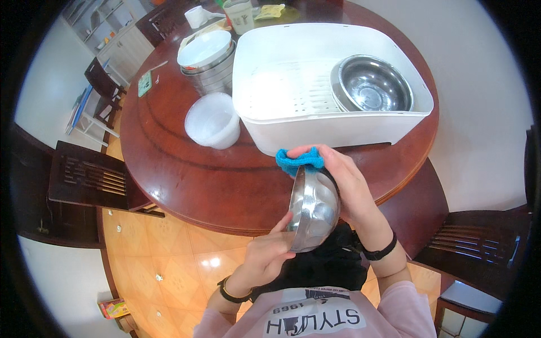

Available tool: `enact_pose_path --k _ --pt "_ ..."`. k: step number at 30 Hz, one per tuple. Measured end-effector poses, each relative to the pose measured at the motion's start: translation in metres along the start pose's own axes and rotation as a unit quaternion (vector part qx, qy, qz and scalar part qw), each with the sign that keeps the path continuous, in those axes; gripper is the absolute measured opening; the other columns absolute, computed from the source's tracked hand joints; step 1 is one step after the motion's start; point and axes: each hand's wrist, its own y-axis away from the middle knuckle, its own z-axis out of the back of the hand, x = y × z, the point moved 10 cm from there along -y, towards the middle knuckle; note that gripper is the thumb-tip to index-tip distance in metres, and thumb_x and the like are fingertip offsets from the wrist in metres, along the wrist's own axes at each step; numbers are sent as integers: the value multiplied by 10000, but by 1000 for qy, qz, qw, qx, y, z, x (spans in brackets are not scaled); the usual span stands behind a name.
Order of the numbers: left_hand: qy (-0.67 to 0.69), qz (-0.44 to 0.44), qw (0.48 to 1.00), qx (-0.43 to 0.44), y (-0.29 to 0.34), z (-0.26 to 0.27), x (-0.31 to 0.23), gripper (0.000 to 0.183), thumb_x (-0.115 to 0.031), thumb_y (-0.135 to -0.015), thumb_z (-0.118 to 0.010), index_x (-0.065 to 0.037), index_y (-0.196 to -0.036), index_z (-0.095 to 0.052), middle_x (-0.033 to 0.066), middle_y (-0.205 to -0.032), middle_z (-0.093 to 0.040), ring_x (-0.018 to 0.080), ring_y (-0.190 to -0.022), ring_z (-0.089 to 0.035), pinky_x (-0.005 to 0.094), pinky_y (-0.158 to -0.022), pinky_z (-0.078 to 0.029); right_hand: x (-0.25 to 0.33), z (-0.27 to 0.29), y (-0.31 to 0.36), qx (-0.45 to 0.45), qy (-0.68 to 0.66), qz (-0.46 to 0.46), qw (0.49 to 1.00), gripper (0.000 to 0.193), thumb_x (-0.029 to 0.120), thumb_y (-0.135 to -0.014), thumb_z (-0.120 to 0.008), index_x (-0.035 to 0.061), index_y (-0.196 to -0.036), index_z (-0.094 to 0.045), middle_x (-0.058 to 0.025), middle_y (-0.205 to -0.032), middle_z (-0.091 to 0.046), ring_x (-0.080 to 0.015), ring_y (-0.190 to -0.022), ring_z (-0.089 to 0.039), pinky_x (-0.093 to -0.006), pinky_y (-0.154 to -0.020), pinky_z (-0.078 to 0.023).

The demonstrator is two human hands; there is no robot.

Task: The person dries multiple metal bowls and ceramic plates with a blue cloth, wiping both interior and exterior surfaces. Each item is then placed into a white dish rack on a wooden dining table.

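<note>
Tilted on its side above the table's near edge is a shiny metal bowl (316,211), its outside facing right. My left hand (267,253) grips its lower rim, fingers and thumb pinching the edge. At the upper rim, my right hand (344,177) presses a blue cloth (300,161) folded over the edge, the palm lying along the bowl's outer side. Just beyond stands a white plastic bin (332,127) with a slotted bottom. Inside its right end sits a stack of metal bowls (376,84).
A translucent white tub (213,121) stands left of the bin on the round brown table (169,169). Behind it is a stack of metal containers (211,76) topped by a white bowl (204,49). A plastic cup (240,16) stands at the back. Wooden chairs (93,174) flank the table.
</note>
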Motion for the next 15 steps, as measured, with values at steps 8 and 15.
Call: enact_pose_path --k 8,15 --pt "-234 -105 966 -13 -27 -1 -33 191 -47 -860 -571 -164 -918 -710 -38 -987 -711 130 -1013 -656 538 -1141 56 -84 -21 10 70 -455 -225 859 618 485 -996 -339 7 -1384 -384 -244 -1309 -497 -391 -1172 -535 -485 -927 -507" --pt "-386 -103 916 25 -38 12 -30 159 -55 -829 -590 -145 -872 -715 10 -922 -716 125 -929 -670 543 -1155 21 -109 2 29 -3 -379 -251 891 544 447 -1015 -311 38 -1358 -417 -169 -1266 -548 -284 -1089 -599 -394 -900 -520"
